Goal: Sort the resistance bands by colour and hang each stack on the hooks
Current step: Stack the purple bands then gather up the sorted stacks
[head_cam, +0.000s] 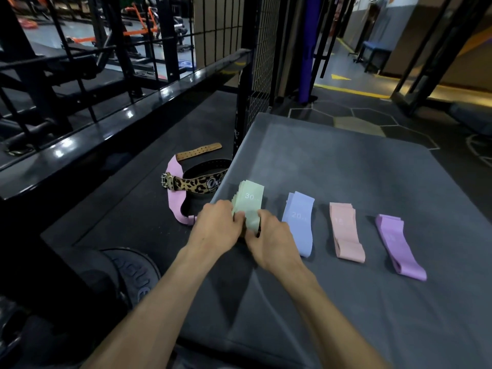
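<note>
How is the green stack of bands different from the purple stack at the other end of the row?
The green stack is gripped by both hands, left hand and right hand; the purple stack lies untouched. The green one sits at the left end of the grey platform, the purple one at the right end. The green shows a printed 30; the purple's print is unreadable. Both are stacked flat bands.

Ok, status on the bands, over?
Left hand and right hand both grip green stack. Blue, peach, purple stacks lie sorted. Nothing hung yet.
</note>
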`<state>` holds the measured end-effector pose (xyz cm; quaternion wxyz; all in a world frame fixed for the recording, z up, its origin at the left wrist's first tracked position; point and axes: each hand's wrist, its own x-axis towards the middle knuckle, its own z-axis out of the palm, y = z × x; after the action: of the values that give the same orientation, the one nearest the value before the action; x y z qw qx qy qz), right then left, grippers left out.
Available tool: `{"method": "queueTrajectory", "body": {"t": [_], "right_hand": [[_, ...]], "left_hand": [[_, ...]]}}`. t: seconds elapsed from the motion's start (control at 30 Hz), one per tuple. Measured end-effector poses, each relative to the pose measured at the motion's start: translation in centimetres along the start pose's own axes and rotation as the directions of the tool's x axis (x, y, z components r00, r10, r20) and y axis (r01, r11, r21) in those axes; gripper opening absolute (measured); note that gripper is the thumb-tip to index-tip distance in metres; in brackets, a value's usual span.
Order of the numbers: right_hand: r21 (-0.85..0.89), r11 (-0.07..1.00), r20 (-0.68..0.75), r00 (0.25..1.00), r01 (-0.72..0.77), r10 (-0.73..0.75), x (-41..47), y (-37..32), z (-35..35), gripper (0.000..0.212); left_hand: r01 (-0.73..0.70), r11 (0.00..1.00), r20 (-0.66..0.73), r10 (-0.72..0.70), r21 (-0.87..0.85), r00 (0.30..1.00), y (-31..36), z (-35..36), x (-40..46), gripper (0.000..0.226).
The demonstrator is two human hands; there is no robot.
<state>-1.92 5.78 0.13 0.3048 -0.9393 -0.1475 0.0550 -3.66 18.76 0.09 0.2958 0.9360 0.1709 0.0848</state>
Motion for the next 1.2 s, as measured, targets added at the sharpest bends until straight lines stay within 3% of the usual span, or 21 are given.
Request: {"method": "queueTrajectory", "body": {"t": [0.27, 0.43, 0.73, 1.2], "right_hand": [[-0.081, 0.993, 0.012, 0.996, 0.088, -0.087, -0.7, -0.2, -0.6, 0.033], [-0.128, 0.983, 0.008, 0.992, 0.128, -0.128, -0.1, 0.0, 0.1, 0.017], [-0.273, 0.950, 0.182, 0.978, 0.155, -0.107, 0.9, -0.7, 0.2, 0.033], [-0.237, 0.959, 0.166, 0.979, 0.156, -0.118, 1.3, 0.5, 1.0, 0.043]], "left_hand": [[-0.033, 0.999, 0.010, 0.032, 0.033, 0.999, -0.5, -0.1, 0.0, 0.032], [-0.070, 0.998, 0.006, 0.070, 0.007, 0.998, -0.5, -0.1, -0.2, 0.029], [-0.058, 0.995, 0.000, 0.058, 0.077, 0.998, -0.4, -0.3, -0.2, 0.039], [-0.045, 0.999, 0.010, 0.044, 0.030, 0.999, -0.7, -0.5, -0.1, 0.042]]}}
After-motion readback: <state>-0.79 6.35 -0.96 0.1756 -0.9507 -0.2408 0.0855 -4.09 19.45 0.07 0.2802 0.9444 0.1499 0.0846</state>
